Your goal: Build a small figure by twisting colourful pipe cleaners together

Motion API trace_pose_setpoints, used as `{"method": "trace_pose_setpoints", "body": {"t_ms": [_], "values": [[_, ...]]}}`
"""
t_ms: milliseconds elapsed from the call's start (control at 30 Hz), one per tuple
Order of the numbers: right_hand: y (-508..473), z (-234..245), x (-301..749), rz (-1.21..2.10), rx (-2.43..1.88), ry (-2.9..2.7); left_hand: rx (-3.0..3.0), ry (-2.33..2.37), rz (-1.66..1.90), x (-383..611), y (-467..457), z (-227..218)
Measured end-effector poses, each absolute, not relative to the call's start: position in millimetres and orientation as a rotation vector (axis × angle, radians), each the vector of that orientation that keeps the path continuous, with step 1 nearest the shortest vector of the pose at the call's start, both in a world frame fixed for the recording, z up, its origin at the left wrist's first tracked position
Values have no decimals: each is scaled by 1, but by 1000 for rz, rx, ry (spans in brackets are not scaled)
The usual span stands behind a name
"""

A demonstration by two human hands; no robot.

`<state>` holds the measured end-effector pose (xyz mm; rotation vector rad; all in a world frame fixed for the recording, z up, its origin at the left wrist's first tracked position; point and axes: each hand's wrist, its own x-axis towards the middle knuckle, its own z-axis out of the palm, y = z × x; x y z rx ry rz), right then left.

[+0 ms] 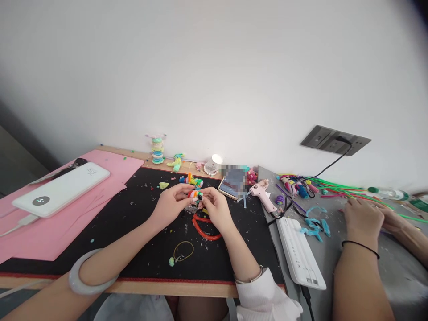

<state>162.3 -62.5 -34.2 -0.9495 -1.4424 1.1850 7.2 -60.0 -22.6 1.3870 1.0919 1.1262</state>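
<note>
Over the black mat (133, 240), my left hand (171, 204) and my right hand (216, 207) meet, their fingers closed on a small striped fuzzy figure (193, 194) in red, orange, white and green. Fingers cover part of it, and a small black spot shows by my right fingertips. Just behind lies another multicoloured fuzzy figure (191, 179). Beneath my right hand sits a red-orange loop (203, 232), like a scissors handle, partly hidden. Closer to the front edge is a thin cord loop (183, 252) with a pale green charm.
Left, a white power bank (63, 189) rests on pink paper (43, 240). A paper cup (213, 165), phone (230, 185) and pink glue gun (263, 196) stand behind. Right are a white power strip (301, 254), pipe cleaners (344, 187) and another person's hands (364, 218).
</note>
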Motion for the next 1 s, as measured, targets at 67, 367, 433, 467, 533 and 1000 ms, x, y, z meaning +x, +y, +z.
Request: {"method": "trace_pose_setpoints", "body": {"t_ms": [67,367,433,467,533,1000], "values": [[-63,-34,162,1169,-958,-1449,1398,1102,1120,7,-59,-24],[-64,-35,160,1105,-1001,-1479,1421,1071,1097,5,-60,-23],[-64,-35,160,1143,-1004,-1447,1411,1060,1092,5,-59,-24],[-63,-34,160,1170,-1001,-1425,1405,1054,1092,5,-58,-24],[-63,-33,160,1225,-991,-1386,1387,1046,1098,5,-57,-24],[-62,-31,159,1238,-967,-1362,1398,1074,1120,4,-58,-24]]}}
